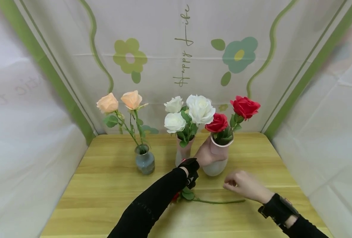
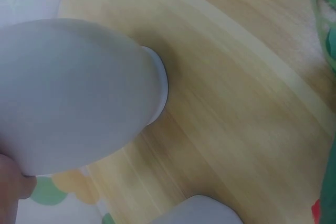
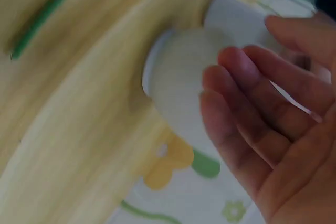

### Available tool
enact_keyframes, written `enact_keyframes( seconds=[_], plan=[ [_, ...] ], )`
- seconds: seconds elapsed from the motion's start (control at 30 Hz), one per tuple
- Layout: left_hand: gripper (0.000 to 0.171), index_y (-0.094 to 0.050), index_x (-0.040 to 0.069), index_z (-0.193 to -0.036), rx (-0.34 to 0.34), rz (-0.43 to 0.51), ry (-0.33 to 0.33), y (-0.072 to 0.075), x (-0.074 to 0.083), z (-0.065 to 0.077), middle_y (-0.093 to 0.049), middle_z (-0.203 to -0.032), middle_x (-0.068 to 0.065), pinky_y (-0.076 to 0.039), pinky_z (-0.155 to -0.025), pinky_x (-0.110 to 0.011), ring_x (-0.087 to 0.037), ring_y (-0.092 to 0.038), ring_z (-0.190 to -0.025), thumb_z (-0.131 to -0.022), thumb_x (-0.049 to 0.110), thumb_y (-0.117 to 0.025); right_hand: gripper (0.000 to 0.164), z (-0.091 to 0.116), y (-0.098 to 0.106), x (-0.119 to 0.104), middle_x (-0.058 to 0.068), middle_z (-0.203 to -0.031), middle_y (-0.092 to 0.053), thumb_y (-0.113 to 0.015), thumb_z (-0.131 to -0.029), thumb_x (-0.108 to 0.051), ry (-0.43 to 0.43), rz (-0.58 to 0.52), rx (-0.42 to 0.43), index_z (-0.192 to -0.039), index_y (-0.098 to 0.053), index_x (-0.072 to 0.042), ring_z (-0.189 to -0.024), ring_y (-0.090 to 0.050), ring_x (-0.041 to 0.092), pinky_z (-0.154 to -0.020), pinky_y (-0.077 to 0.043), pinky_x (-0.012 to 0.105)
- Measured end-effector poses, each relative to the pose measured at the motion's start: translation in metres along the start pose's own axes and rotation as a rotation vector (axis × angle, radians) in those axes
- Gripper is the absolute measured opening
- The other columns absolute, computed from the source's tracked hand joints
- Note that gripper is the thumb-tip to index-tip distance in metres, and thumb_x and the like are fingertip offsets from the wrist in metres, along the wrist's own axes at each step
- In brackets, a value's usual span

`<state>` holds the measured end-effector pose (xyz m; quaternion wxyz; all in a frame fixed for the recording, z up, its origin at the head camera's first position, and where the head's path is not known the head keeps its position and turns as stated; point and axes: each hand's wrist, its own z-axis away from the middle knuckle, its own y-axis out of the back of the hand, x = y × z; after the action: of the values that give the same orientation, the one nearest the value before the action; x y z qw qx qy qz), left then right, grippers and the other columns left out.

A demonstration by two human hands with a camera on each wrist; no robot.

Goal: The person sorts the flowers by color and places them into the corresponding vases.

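My left hand [image 1: 205, 155] grips the neck of a pink-and-white vase [image 1: 215, 168], which holds two red roses [image 1: 245, 107]. The left wrist view shows the vase's pale rounded body [image 2: 79, 93] with a fingertip against it. Beside it, my right hand [image 1: 248, 185] hovers over the table, fingers loosely curled and holding nothing. In the right wrist view those fingers [image 3: 247, 114] are in front of the vase, relaxed. Another red rose lies on the table, its green stem [image 1: 219, 201] pointing right; my left forearm partly hides its bloom.
A second pink-and-white vase [image 1: 183, 152] with white roses [image 1: 200, 109] stands just left of the gripped one. Farther left is a small blue-grey vase [image 1: 145, 162] with two peach roses [image 1: 132, 99]. Printed white cloth [image 1: 158, 26] encloses the wooden table [image 1: 104, 191] at back and sides.
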<state>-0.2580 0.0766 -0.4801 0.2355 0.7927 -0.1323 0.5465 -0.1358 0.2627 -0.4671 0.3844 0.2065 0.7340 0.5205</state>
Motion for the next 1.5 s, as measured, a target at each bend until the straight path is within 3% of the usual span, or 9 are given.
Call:
enact_keyframes(
  seconds=[0.13,0.27,0.47,0.73,0.87,1.03,1.5],
  plan=[
    [0.104,-0.018,0.025,-0.155,0.011,0.010,0.004,0.000,-0.001,0.001,-0.046,-0.142,0.008,-0.038,-0.104,-0.028,-0.007,-0.047,-0.124,-0.077,0.017,-0.086,0.010,-0.002,-0.020,-0.008,-0.012,-0.076,-0.059,-0.080,-0.083,-0.022,0.081,0.039,-0.096,-0.087,-0.074,-0.014,-0.065,-0.053,0.000,-0.054,-0.045,0.021],
    [0.101,-0.020,0.023,-0.155,0.011,0.011,0.021,0.001,-0.002,0.004,-0.046,-0.141,0.008,-0.038,-0.104,-0.028,-0.007,-0.046,-0.124,-0.078,0.016,-0.085,0.016,0.000,-0.041,-0.018,-0.010,-0.076,-0.053,-0.084,-0.077,-0.021,0.217,0.169,-0.148,-0.085,-0.072,-0.014,-0.062,-0.048,-0.001,-0.049,-0.041,0.018],
    [0.100,-0.020,0.022,-0.155,0.000,0.009,0.021,0.003,-0.001,0.005,-0.045,-0.142,0.007,-0.038,-0.104,-0.027,-0.007,-0.046,-0.125,-0.079,0.016,-0.085,0.020,0.001,-0.066,-0.028,-0.006,-0.073,-0.051,-0.082,-0.067,-0.006,0.430,0.467,-0.075,-0.079,-0.068,-0.014,-0.064,-0.050,0.006,-0.045,-0.042,0.019],
    [0.102,-0.022,0.022,-0.154,0.030,0.003,0.029,0.002,-0.003,0.002,-0.046,-0.141,0.008,-0.039,-0.103,-0.027,-0.006,-0.046,-0.124,-0.076,0.016,-0.087,0.028,-0.005,-0.087,-0.041,-0.004,-0.075,-0.056,-0.074,-0.057,0.005,0.595,0.741,-0.007,-0.078,-0.070,-0.013,-0.064,-0.049,0.006,-0.048,-0.043,0.013],
    [0.100,-0.023,0.021,-0.153,0.013,-0.001,0.025,-0.004,-0.005,-0.003,-0.046,-0.140,0.008,-0.039,-0.103,-0.026,-0.005,-0.047,-0.123,-0.076,0.019,-0.087,0.026,-0.005,-0.090,-0.041,-0.004,-0.069,-0.052,-0.073,-0.055,0.005,0.566,0.778,-0.032,-0.071,-0.067,-0.014,-0.059,-0.046,0.006,-0.045,-0.041,0.016],
    [0.099,-0.023,0.024,-0.153,-0.010,0.031,0.022,-0.009,-0.007,-0.004,-0.046,-0.139,0.009,-0.039,-0.102,-0.027,-0.005,-0.048,-0.122,-0.077,0.017,-0.087,0.027,-0.003,-0.089,-0.038,-0.003,-0.068,-0.053,-0.071,-0.056,0.008,0.468,0.677,-0.083,-0.072,-0.066,-0.013,-0.056,-0.046,0.006,-0.042,-0.041,0.018],
    [0.101,-0.024,0.024,-0.153,0.021,-0.002,0.030,-0.003,-0.005,-0.002,-0.047,-0.139,0.010,-0.039,-0.103,-0.027,-0.005,-0.048,-0.121,-0.076,0.016,-0.087,0.028,-0.003,-0.078,-0.036,-0.001,-0.073,-0.057,-0.074,-0.060,0.009,0.316,0.561,-0.096,-0.078,-0.070,-0.012,-0.063,-0.052,0.010,-0.046,-0.046,0.020]
  ],
)
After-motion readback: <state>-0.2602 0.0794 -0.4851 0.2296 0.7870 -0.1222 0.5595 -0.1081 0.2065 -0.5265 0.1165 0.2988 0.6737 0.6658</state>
